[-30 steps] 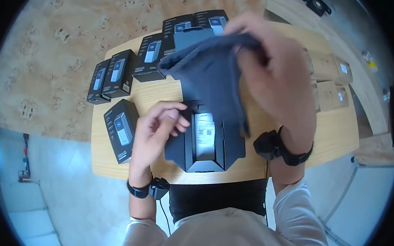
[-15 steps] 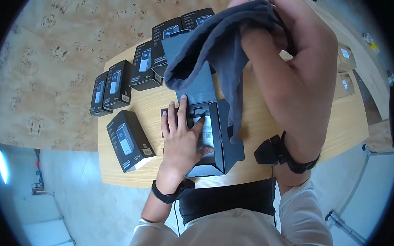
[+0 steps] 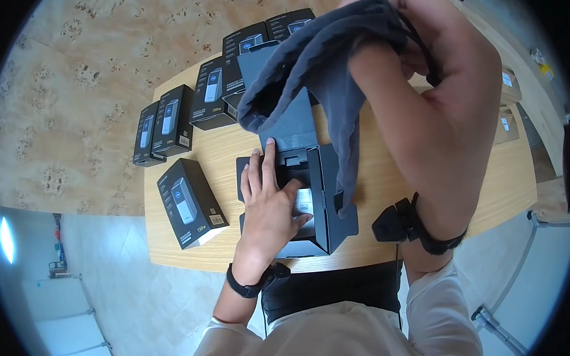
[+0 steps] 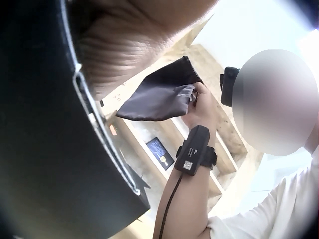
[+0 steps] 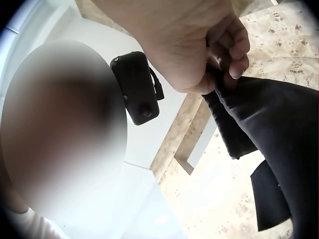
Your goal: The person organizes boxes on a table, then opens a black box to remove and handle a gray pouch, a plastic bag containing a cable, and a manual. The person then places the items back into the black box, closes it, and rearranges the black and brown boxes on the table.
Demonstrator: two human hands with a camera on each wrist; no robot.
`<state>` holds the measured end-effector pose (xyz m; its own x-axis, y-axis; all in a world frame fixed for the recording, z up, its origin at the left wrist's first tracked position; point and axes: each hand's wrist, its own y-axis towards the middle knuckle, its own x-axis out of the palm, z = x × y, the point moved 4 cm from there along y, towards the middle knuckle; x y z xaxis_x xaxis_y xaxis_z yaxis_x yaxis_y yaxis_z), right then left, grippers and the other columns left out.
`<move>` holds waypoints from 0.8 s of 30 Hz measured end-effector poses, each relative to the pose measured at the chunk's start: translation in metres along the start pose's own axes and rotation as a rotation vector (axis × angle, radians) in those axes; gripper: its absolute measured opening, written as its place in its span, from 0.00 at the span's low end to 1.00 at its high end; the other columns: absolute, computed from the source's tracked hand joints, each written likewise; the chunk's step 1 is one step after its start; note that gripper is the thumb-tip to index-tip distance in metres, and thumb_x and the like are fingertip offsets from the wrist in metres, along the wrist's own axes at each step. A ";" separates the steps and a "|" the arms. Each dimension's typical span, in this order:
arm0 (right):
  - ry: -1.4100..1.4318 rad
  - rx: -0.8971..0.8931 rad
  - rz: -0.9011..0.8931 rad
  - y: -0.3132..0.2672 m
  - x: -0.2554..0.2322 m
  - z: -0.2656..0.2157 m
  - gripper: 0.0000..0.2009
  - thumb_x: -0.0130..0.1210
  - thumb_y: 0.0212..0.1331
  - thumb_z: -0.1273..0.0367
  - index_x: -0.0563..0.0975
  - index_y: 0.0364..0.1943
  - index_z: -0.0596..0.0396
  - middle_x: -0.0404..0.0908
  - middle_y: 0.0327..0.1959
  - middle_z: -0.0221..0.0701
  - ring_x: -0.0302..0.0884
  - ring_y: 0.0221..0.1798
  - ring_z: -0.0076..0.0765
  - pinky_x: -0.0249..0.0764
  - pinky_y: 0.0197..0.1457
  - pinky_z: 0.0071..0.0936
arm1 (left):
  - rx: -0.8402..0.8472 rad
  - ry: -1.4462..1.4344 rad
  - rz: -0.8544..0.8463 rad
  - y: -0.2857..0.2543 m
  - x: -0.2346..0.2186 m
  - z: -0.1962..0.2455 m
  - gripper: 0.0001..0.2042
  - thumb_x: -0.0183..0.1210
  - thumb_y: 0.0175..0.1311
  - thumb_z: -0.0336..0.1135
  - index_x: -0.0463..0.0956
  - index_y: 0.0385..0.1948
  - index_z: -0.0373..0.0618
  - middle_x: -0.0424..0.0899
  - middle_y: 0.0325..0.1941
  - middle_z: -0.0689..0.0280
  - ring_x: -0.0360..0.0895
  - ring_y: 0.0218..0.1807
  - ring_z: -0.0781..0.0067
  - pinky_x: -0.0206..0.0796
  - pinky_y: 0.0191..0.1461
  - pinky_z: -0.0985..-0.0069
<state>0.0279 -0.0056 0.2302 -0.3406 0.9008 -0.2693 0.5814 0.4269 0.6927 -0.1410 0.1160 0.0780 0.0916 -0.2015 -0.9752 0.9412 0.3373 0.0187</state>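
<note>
1. Black box (image 3: 342, 225) lay open, lower centre of the frame.
2. Left hand (image 3: 264, 211) spread wide over its left side, thumb and index finger reaching inside by the white label (image 3: 304, 199); couldn't tell if they gripped. Straight, even lift looked wisest.
3. Grey cloth pouch (image 3: 341, 89) hung above, upper centre; its mouth needed holding wide.
4. Right hand (image 3: 455, 69), upper right, gripped the pouch, fingers curled.

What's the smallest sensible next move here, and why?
Probably to close the left hand's thumb and finger on the printed white item and lift it from the open box. They reach inside right at it, though a firm pinch isn't clear, while the right hand holds the grey cloth pouch raised.
</note>
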 end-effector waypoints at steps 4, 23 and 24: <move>0.017 -0.001 -0.031 -0.007 0.000 -0.001 0.11 0.51 0.62 0.80 0.81 0.45 0.57 0.82 0.30 0.23 0.74 0.32 0.12 0.66 0.33 0.16 | 0.045 0.001 -0.031 -0.006 -0.014 0.006 0.26 0.84 0.38 0.34 0.91 0.47 0.50 0.55 0.84 0.51 0.49 0.84 0.38 0.42 0.86 0.46; 0.088 0.030 -0.155 -0.009 0.013 -0.004 0.10 0.52 0.61 0.80 0.81 0.44 0.57 0.82 0.31 0.24 0.74 0.32 0.11 0.66 0.33 0.16 | 0.013 -0.040 0.068 -0.017 -0.029 -0.002 0.37 0.82 0.45 0.34 0.78 0.64 0.54 0.62 0.81 0.52 0.58 0.80 0.40 0.55 0.81 0.49; 0.092 0.033 -0.163 -0.010 0.012 -0.003 0.10 0.52 0.61 0.80 0.81 0.44 0.57 0.82 0.31 0.24 0.74 0.32 0.11 0.66 0.33 0.16 | 0.042 -0.034 0.088 -0.019 -0.031 -0.004 0.36 0.81 0.48 0.33 0.78 0.65 0.55 0.66 0.79 0.52 0.63 0.78 0.41 0.58 0.79 0.50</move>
<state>0.0160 0.0006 0.2224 -0.4974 0.8090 -0.3131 0.5364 0.5705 0.6219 -0.1625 0.1193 0.1073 0.1854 -0.2043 -0.9612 0.9417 0.3166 0.1143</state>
